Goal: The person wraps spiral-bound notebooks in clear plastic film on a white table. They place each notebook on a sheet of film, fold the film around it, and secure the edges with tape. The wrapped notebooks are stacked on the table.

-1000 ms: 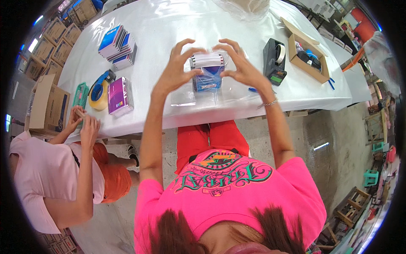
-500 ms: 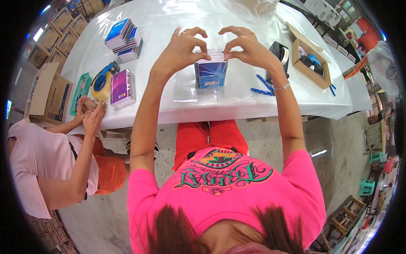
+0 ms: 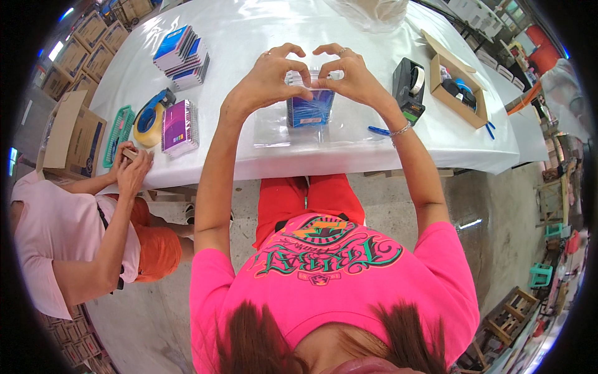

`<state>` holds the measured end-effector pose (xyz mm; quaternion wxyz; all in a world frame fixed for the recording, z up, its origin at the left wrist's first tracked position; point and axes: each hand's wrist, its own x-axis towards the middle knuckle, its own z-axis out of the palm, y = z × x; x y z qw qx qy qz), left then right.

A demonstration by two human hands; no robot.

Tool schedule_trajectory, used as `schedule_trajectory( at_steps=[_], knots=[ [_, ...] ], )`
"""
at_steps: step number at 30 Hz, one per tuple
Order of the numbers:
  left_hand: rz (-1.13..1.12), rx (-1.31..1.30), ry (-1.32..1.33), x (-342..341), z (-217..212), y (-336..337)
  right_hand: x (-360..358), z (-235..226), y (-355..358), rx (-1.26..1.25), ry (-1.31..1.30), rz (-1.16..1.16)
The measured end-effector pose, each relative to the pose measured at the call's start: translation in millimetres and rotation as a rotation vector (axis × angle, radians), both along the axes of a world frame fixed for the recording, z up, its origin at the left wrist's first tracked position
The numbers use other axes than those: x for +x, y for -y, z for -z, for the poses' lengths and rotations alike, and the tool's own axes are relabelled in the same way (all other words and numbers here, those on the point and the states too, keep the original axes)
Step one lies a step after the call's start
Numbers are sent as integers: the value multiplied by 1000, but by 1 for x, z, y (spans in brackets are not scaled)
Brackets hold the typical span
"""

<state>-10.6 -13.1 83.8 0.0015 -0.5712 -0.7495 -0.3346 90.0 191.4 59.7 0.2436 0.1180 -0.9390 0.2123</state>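
Observation:
In front of me a small stack of blue-covered notebooks (image 3: pixel 309 111) sits on a sheet or bag of clear plastic (image 3: pixel 274 134). My left hand (image 3: pixel 269 80) curls over the stack's upper left side, its thumb lying across the top. From the right, my right hand (image 3: pixel 352 76) bends over the same end, thumb and curved fingers at the stack's upper edge. Both hands are closed around that end, partly hiding it. Whether the fingertips press on the notebooks or on plastic around them is hard to see. Blue-handled scissors or snips (image 3: pixel 378 130) lie beside my right wrist.
To the left are stacked spiral notebooks (image 3: pixel 180 56), purple notebooks (image 3: pixel 179 128), a tape dispenser (image 3: pixel 149 121) and a green basket (image 3: pixel 118 137). A co-worker's hands (image 3: pixel 132 168) hold a small brown piece. A black tape dispenser (image 3: pixel 408 90) and open cardboard box (image 3: pixel 458 90) stand right.
My right hand has moved left and inward, closer to my left hand over the stack. My right wrist now covers part of the blue-handled tool. The co-worker's hands have shifted slightly.

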Motion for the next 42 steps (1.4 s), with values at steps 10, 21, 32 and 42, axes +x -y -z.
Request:
schedule_trajectory(
  at_steps=[10,21,32,42],
  knots=[
    [-91,-4,-220,-3,2,-4,8,0,7,-4,-98,52],
    [-88,-2,-191,-2,2,-8,4,4,2,-103,-33,36],
    [-248,589,399,21,93,9,39,85,-7,-790,-54,71],
    [-228,494,65,14,85,-9,22,91,21,-508,-165,60]
  ],
)
